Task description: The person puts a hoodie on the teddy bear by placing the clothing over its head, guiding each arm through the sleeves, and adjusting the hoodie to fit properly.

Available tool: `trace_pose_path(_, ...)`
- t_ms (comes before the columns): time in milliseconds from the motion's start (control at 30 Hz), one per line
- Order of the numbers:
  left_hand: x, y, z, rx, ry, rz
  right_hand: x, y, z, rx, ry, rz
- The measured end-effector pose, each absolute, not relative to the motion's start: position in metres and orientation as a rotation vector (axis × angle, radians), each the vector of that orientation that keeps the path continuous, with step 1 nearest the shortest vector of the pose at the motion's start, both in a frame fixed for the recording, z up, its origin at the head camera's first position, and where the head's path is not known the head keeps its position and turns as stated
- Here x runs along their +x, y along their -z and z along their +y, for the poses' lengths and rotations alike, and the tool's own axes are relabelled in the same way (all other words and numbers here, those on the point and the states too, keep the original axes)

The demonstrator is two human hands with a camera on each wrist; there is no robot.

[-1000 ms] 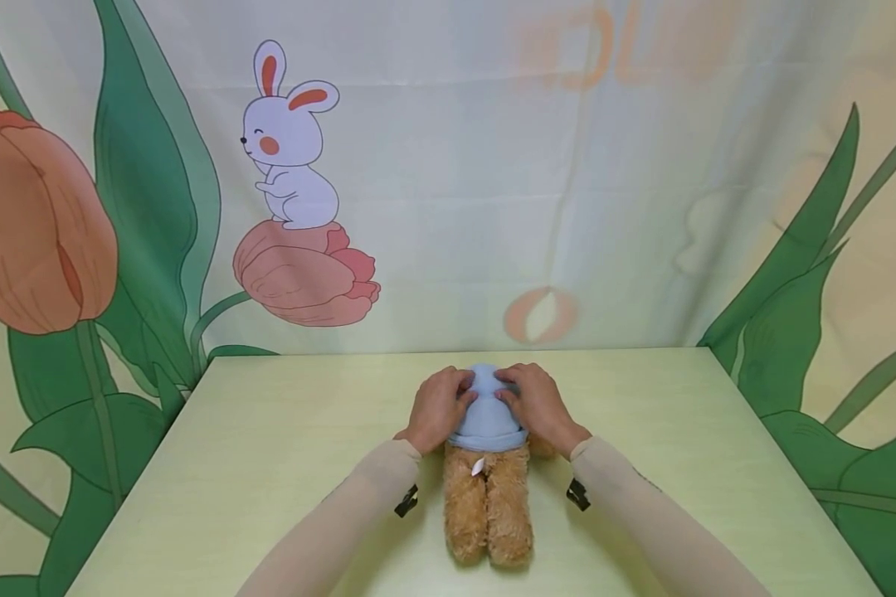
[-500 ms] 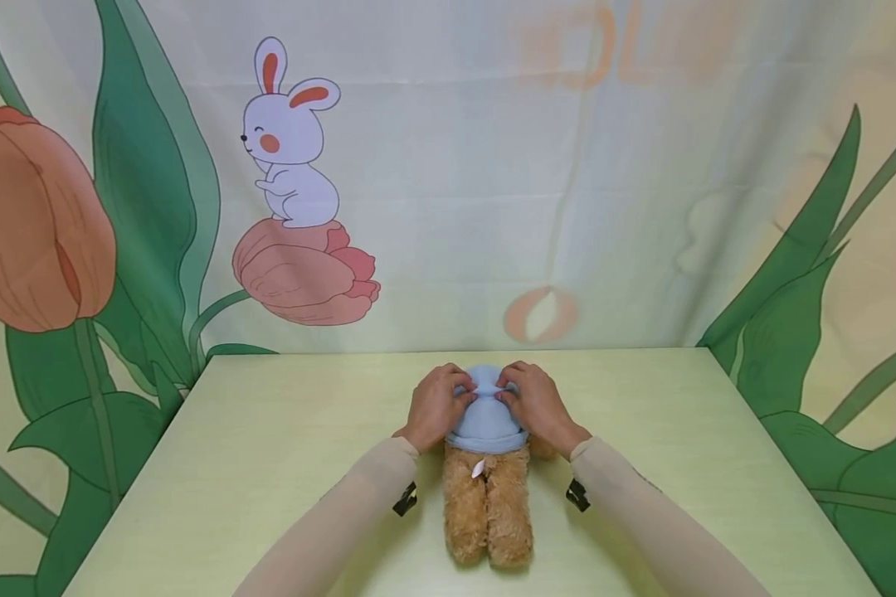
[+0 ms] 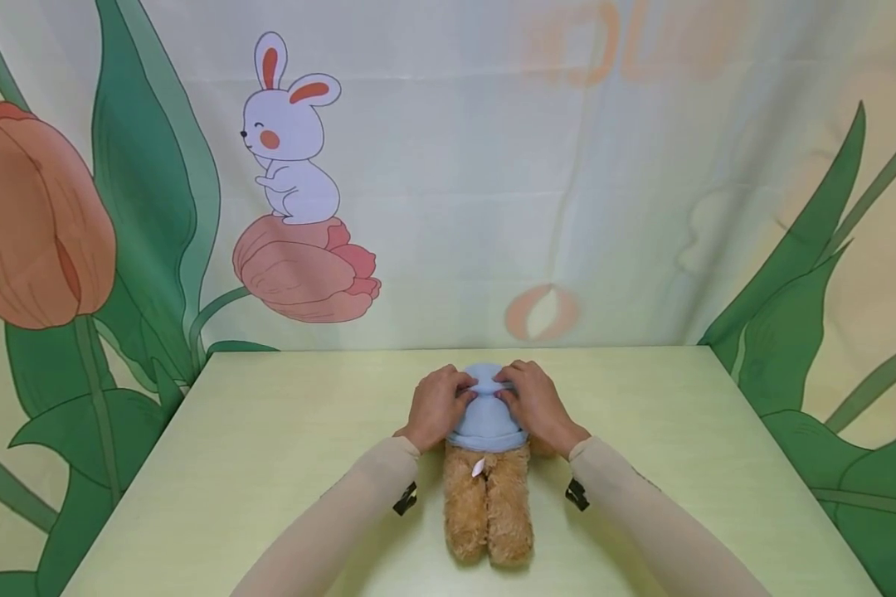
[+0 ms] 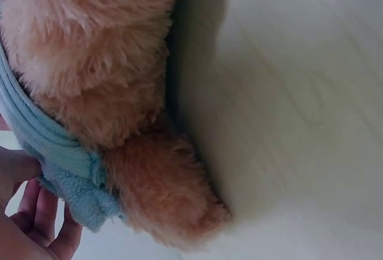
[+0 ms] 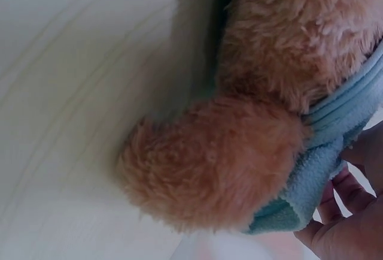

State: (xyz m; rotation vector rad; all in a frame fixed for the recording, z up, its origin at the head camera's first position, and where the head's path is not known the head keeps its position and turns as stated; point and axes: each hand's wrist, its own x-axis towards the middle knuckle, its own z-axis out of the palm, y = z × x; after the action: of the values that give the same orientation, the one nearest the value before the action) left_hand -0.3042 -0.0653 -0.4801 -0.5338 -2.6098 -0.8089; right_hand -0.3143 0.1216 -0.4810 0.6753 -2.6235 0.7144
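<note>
A brown plush toy (image 3: pixel 487 506) lies on the table with its furry legs toward me and a small white tag (image 3: pixel 479 467) at its seat. A light blue fleece top (image 3: pixel 487 419) covers its body; its head is hidden from view. My left hand (image 3: pixel 436 405) pinches the cloth at the upper left, thumb below and fingers above. Opposite it, my right hand (image 3: pixel 538 406) pinches the upper right side the same way. Between the hands the fabric bunches in a crosswise fold. In the left wrist view, a stubby furry arm (image 4: pixel 167 188) sticks out from the sleeve.
The pale yellow-green tabletop (image 3: pixel 291 431) stretches to both sides of the toy. Behind it hangs a curtain (image 3: pixel 448 207) printed with a rabbit, tulips and leaves. Dark clips (image 3: pixel 577 495) show beneath both forearms.
A crosswise crease has formed in the blue cloth between my hands, which was smoother before. Both hands have shifted only slightly; the toy's legs stay where they were.
</note>
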Motion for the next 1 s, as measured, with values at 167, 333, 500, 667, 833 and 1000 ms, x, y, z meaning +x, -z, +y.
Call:
trace_pose_path(167,-0.3041,0.4809,-0.0643,-0.526,0.828,-2.573,-0.3153,0.4817,0.1208,0.686,-0.709,-2.589)
trace_pose_path(333,-0.3027,0.4803,-0.0651,-0.494,0.818,-2.559,-0.3148,0.4845,0.1188,0.683,-0.714,-2.602)
trace_pose_path(500,-0.3032,0.4801,-0.0659,-0.479,0.789,-2.588,-0.3144,0.4861,0.1188,0.657,-0.746,-2.634)
trace_pose_path(667,-0.3,0.4794,-0.0653,-0.505,0.75,-2.615,-0.3139,0.4866,0.1204,0.685,-0.699,-2.631)
trace_pose_path(833,-0.2994,0.4801,-0.0655,-0.522,0.765,-2.591,-0.314,0.4871,0.1199,0.693,-0.69,-2.575)
trace_pose_path(1000,-0.2999,0.4834,-0.0656,-0.528,0.856,-2.583,-0.3132,0.4896,0.1191,0.703,-0.715,-2.535)
